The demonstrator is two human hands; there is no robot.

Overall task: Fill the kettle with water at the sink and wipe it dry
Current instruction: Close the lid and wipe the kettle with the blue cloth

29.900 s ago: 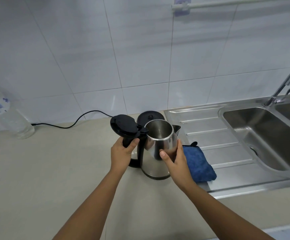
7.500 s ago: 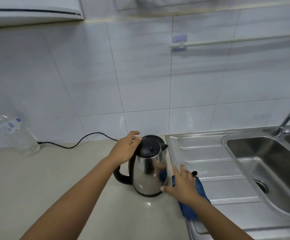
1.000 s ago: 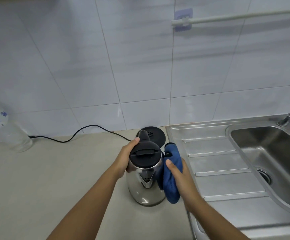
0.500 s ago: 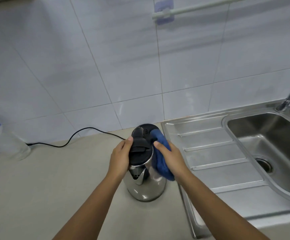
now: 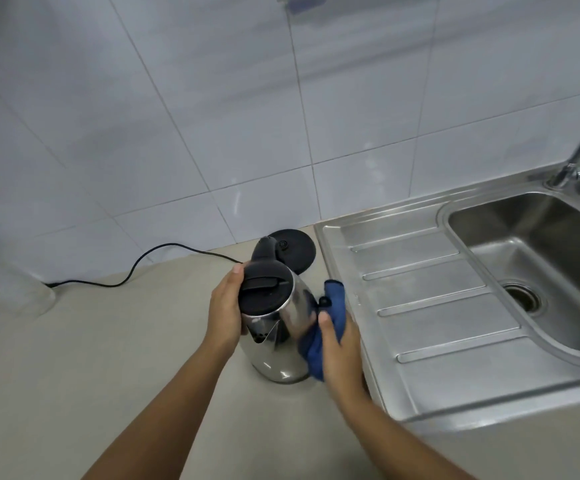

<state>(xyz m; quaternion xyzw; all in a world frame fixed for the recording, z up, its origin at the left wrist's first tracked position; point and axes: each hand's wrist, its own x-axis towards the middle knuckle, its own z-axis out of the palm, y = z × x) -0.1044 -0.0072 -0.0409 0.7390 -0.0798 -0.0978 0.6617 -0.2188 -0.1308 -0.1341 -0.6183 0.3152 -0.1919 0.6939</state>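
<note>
A kettle (image 5: 276, 336) stood on the counter (image 5: 91, 375) beside the sink (image 5: 455, 216). The left hand (image 5: 224, 313) clasped its lid (image 5: 264, 289); the right hand (image 5: 339, 355) gripped a cloth (image 5: 334, 306) against its side. Steady, overlapping strokes would likely dry it best.

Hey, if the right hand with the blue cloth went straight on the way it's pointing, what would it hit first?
Probably the black power base behind the kettle. The right hand, gripping the blue cloth, points toward the wall alongside the kettle; depth is unclear.

Beige counter (image 5: 91, 375) with steel kettle (image 5: 281, 358), black base (image 5: 299, 251), cord (image 5: 143, 265) and clear bottle (image 5: 4, 289).
</note>
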